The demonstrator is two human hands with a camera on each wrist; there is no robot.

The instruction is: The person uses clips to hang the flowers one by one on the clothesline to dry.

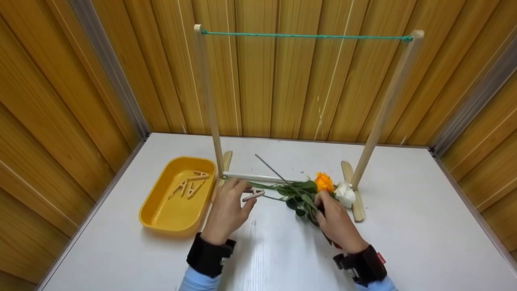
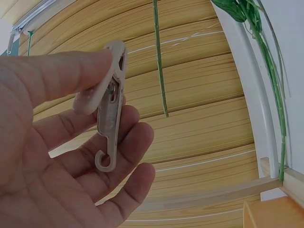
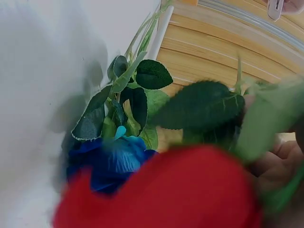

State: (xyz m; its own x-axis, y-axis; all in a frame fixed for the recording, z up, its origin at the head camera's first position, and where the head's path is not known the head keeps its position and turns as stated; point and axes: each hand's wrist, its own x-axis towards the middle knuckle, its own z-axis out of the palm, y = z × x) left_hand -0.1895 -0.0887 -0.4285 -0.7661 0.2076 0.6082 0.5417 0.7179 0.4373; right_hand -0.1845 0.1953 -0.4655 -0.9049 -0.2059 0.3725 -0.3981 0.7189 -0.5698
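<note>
Taking 12 o'clock as the direction away from you, the yellow tray (image 1: 173, 220) lay on the desk (image 1: 266, 262) at 9 o'clock of your left hand (image 1: 228, 206); its raised walls probably served to keep the spare clips (image 1: 200, 177) together. Your left hand pinched the pale clip (image 2: 109, 114) between thumb and forefinger, at its 2 o'clock, while the other fingers (image 2: 135, 147) were loosely bent; this grip left the hook (image 2: 112, 161) free. The teal cord (image 1: 307, 35) ran high at 12 o'clock, from the left post (image 1: 209, 101) to the right post (image 1: 387, 109), and the white rod (image 1: 258, 177) ran low. The long stem (image 1: 270, 167) pointed to 11 o'clock and crossed the rod in your view, among crowded leaves (image 3: 154, 74). Your right hand (image 1: 339, 222) seemed to pinch this stem near its flower end, perhaps for better control; the exact contact I could not tell. The red flower (image 3: 156, 194) was at this hand's 6 o'clock, the orange flower (image 1: 324, 182) at 11, the white flower (image 1: 345, 195) at 12, just beside the right foot (image 1: 358, 210), which left little room there. The blue flower (image 3: 111, 164) lay low by the desk, visible only from the right wrist.
</note>
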